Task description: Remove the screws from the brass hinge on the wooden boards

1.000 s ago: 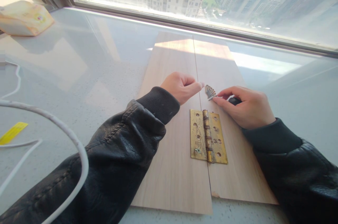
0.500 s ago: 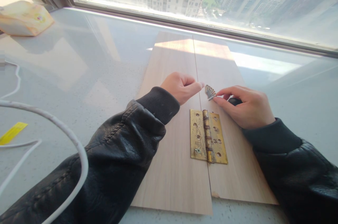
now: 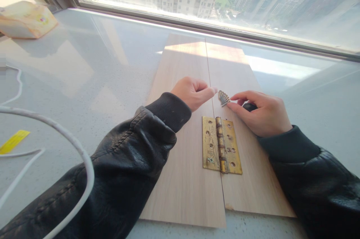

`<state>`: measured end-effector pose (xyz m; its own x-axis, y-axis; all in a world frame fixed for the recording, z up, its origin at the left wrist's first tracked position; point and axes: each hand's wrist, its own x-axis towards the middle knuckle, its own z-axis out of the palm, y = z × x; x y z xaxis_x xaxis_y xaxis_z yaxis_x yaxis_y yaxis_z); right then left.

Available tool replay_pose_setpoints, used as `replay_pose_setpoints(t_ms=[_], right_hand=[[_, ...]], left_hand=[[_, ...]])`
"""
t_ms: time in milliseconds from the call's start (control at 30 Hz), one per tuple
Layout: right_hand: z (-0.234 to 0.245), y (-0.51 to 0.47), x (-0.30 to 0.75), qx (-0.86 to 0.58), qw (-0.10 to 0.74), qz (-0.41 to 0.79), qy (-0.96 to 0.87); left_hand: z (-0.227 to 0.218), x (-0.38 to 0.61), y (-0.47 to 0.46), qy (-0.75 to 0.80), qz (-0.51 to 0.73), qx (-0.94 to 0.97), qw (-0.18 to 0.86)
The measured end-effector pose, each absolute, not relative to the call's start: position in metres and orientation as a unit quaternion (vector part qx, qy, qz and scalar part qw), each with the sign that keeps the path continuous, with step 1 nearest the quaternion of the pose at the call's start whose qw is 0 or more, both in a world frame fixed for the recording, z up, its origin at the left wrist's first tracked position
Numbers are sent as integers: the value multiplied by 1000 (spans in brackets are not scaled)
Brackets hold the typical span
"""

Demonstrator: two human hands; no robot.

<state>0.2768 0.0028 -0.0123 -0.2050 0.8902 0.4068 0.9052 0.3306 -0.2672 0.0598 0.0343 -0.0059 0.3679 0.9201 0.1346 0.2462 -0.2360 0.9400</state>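
Several small metal screws (image 3: 224, 98) lie fanned out side by side on the right wooden board (image 3: 229, 66), close to the seam. At their left side is my left hand (image 3: 193, 92), fingers curled and thumb pressed in; anything between its fingertips is hidden. My right hand (image 3: 261, 113) touches the screws' right end with thumb and forefinger close together. A black rounded object (image 3: 249, 107) shows under its curled fingers, mostly hidden. Nearer me, a worn brass hinge (image 3: 221, 145) lies open across the seam, with one screw (image 3: 210, 160) in its lower left hole.
The left wooden board (image 3: 185, 179) butts against the right one on a pale speckled sill (image 3: 118, 81). A white cable (image 3: 84, 160) loops at the left, with a yellow tag (image 3: 14, 141). A soft package (image 3: 26, 19) sits at the far left by the window frame (image 3: 168, 23).
The screw nearest my right thumb has shifted slightly in toward the others. Both hands stay in almost the same place.
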Motion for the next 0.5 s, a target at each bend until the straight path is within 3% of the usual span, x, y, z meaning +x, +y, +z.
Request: replay_pose_setpoints(t_ms=[500], right_hand=[[-12,4,276,-555,250,-20,-793]], left_hand=[[-6,59,34,423,372,691,453]])
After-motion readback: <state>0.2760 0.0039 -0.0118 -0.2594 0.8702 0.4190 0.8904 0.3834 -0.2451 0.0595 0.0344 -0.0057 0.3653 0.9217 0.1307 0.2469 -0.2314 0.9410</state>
